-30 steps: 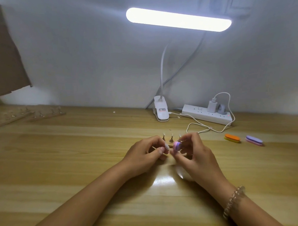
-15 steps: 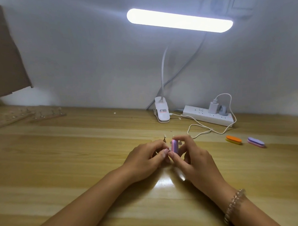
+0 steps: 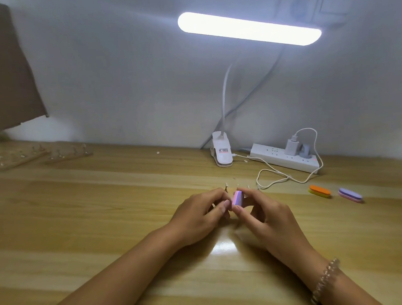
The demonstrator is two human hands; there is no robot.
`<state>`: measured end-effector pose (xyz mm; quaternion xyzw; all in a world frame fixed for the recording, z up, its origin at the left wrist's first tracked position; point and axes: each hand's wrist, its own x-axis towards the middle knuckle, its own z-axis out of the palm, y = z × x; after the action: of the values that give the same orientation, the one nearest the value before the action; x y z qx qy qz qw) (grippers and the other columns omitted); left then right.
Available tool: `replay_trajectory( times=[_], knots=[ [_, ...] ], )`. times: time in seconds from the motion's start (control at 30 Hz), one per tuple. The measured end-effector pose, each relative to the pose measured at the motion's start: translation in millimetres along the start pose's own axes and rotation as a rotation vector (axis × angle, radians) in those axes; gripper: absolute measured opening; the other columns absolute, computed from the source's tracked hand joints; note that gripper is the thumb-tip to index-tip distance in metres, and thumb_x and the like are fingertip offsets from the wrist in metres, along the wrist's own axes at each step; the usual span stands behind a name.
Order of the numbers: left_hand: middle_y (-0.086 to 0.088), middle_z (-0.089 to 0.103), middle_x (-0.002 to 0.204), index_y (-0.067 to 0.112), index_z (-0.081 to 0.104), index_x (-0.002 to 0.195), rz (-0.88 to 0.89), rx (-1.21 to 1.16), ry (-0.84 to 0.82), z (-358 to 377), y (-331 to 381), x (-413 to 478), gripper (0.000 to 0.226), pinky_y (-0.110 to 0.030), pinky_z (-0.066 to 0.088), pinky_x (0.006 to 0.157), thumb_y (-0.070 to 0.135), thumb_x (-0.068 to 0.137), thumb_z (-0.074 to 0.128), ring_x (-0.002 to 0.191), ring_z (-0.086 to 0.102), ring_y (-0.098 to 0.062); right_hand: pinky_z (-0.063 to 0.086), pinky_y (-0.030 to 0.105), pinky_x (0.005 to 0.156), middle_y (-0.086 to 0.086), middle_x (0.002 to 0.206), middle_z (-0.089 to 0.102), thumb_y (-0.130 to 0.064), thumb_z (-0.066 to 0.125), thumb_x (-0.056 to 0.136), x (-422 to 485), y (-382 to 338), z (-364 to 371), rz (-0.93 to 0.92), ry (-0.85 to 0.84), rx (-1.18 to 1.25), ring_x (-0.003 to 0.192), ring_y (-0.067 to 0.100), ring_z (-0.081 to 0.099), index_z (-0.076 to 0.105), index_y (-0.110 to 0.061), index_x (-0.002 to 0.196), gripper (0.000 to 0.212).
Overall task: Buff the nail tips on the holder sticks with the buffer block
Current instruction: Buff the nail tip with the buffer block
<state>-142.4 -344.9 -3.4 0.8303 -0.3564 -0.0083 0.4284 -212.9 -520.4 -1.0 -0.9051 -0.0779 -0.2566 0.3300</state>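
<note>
Right-hand grip [image 3: 273, 216] around pink-lilac buffer block [image 3: 237, 198]

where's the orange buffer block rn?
Head view: the orange buffer block lies flat on the table, right side, just left of the purple block and in front of the power strip.

forearms angle inward; left grip [image 3: 197, 215] and right grip [image 3: 271, 216] curled, pinching, almost touching.
</note>
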Motion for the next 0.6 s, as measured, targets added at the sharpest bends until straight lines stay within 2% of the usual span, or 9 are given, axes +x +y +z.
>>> replay_trajectory(
  times=[0.1,0.2,0.37,0.5,0.6],
  knots=[
    [0.013,0.067,0.083,0.03,0.062,0.091,0.003,0.005,-0.006,-0.5,1.0,-0.4,0.016,-0.046,0.053,0.079,0.025,0.102,0.051,0.074,0.061,-0.011,0.043,0.024,0.065,-0.016,0.09,0.068,-0.028,0.073,0.086,-1.5,-2.2,0.4,-0.046,0.037,-0.11,0.061,0.004,0.051,0.064,-0.022,0.122,0.037],
    [0.015,0.061,0.082,0.035,0.059,0.089,0.009,0.016,-0.006,-2.1,1.3,-1.0,0.015,-0.048,0.051,0.078,0.03,0.098,0.048,0.079,0.059,-0.018,0.047,0.023,0.063,-0.019,0.087,0.065,-0.035,0.073,0.083,-7.2,-8.4,-0.4,-0.141,0.002,-0.126,0.062,0.004,0.051,0.066,-0.024,0.117,0.036],
    [0.012,0.067,0.087,0.031,0.062,0.091,0.003,0.08,-0.027,0.3,0.0,0.1,0.015,-0.045,0.05,0.081,0.034,0.1,0.05,0.083,0.061,-0.016,0.041,0.02,0.062,-0.022,0.079,0.064,-0.041,0.072,0.081,-0.7,0.2,-1.8,-0.012,0.1,-0.069,0.062,0.008,0.056,0.067,-0.027,0.106,0.028],
    [0.008,0.069,0.094,0.026,0.067,0.103,0.004,0.079,-0.035,-1.6,0.0,-1.0,0.027,-0.046,0.05,0.08,0.036,0.093,0.044,0.087,0.062,-0.019,0.047,0.025,0.061,-0.018,0.082,0.064,-0.047,0.07,0.081,-5.9,-6.4,0.7,-0.111,0.019,-0.121,0.063,0.006,0.054,0.066,-0.029,0.107,0.031],
    [0.01,0.07,0.092,0.028,0.067,0.099,0.005,0.076,-0.036,-1.4,-1.9,0.1,0.018,-0.046,0.051,0.081,0.034,0.099,0.05,0.087,0.064,-0.018,0.042,0.023,0.061,-0.023,0.078,0.065,-0.045,0.072,0.08,0.3,-1.0,-0.1,-0.002,0.073,-0.05,0.062,0.006,0.056,0.066,-0.032,0.098,0.023]
  ],
)
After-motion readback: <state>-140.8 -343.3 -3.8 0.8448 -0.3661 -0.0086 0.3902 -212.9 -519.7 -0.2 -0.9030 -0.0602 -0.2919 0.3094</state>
